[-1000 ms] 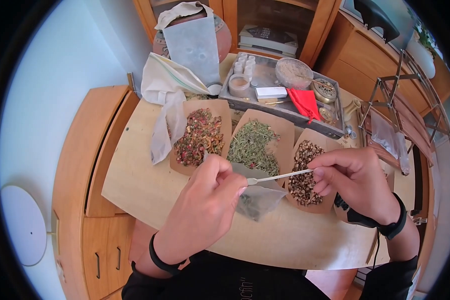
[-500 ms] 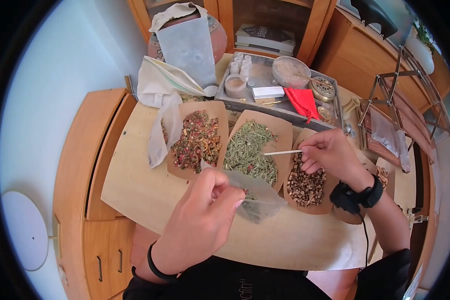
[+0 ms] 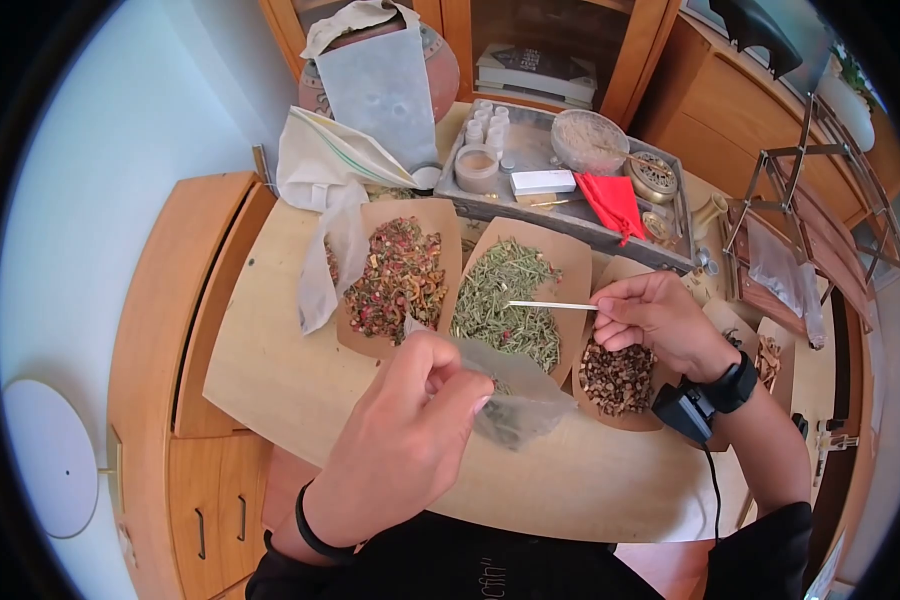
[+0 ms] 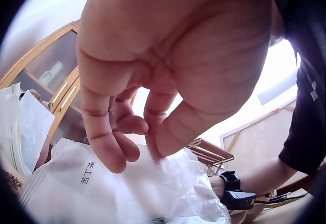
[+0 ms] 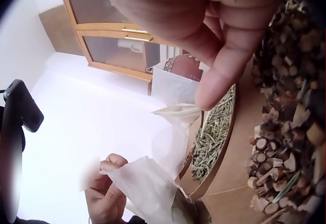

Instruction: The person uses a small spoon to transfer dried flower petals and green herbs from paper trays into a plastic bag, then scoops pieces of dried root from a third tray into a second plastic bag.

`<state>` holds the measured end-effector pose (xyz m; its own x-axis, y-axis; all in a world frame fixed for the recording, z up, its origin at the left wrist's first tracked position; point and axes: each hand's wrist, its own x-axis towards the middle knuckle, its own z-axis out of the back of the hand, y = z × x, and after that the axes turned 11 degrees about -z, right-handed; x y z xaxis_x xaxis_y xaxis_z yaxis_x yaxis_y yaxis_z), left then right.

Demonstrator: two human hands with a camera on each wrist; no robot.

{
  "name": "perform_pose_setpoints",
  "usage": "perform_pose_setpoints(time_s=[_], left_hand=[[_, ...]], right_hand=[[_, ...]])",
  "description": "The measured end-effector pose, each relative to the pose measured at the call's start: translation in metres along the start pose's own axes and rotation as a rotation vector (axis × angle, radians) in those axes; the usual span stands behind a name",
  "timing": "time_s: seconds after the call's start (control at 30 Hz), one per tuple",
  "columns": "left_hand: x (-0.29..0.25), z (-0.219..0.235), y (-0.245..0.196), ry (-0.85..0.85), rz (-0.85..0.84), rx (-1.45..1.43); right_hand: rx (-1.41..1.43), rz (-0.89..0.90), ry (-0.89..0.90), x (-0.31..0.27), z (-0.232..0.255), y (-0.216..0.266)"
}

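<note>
My left hand [image 3: 415, 415] pinches the top edge of a small translucent white bag [image 3: 525, 410], which hangs over the table front. Some green bits show through the bag's lower part, and the left wrist view shows dark printed characters on its side. My right hand [image 3: 650, 320] pinches a thin, pale stick-like scoop [image 3: 560, 305] between thumb and fingers. Its far end lies over the chopped green herb [image 3: 500, 285] in the middle paper tray [image 3: 570, 255]. Below my right hand sit brown chopped stem pieces [image 3: 615, 380] in another paper tray.
At left, a paper tray [image 3: 450, 225] holds a reddish dried flower mix [image 3: 395, 280]. Behind stands a grey tray [image 3: 595, 238] with small bottles, a bowl and a red pouch [image 3: 610, 205]. White bags [image 3: 330, 160] stand back left; a folding rack [image 3: 800, 230] is at right.
My right hand has drawn the scoop away from the bag and up, then slightly left, so its end is over the green herb. My left hand stays nearly in place with the bag.
</note>
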<state>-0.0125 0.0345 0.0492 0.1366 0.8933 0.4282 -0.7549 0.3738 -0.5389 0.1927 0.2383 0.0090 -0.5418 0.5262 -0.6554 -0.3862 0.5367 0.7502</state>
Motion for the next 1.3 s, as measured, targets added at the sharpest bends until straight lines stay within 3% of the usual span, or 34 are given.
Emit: perform_pose_setpoints(time_s=[0.37, 0.77, 0.87, 0.93, 1.07, 1.13, 1.3], left_hand=[[0.002, -0.003, 0.004, -0.013, -0.007, -0.008], [0.004, -0.005, 0.003, -0.033, -0.007, -0.011], [0.003, -0.004, 0.003, -0.034, -0.024, 0.011], [0.003, -0.003, 0.003, -0.023, 0.024, -0.012], [0.004, 0.000, 0.006, -0.043, 0.016, -0.023], [0.005, 0.005, 0.009, -0.028, -0.023, -0.070], [0.009, 0.014, 0.013, -0.001, 0.031, -0.119]], right_hand=[[-0.010, 0.056, -0.003, -0.033, 0.005, 0.018], [-0.277, 0.141, -0.051, -0.089, -0.026, 0.027], [-0.421, 0.297, -0.093, -0.095, -0.035, 0.020], [-0.664, 0.606, -0.202, -0.101, -0.039, 0.020], [-0.550, 0.609, -0.293, -0.101, -0.036, 0.029], [-0.565, 0.512, -0.417, -0.087, -0.026, 0.031], [-0.592, 0.398, -0.384, -0.044, -0.001, 0.017]])
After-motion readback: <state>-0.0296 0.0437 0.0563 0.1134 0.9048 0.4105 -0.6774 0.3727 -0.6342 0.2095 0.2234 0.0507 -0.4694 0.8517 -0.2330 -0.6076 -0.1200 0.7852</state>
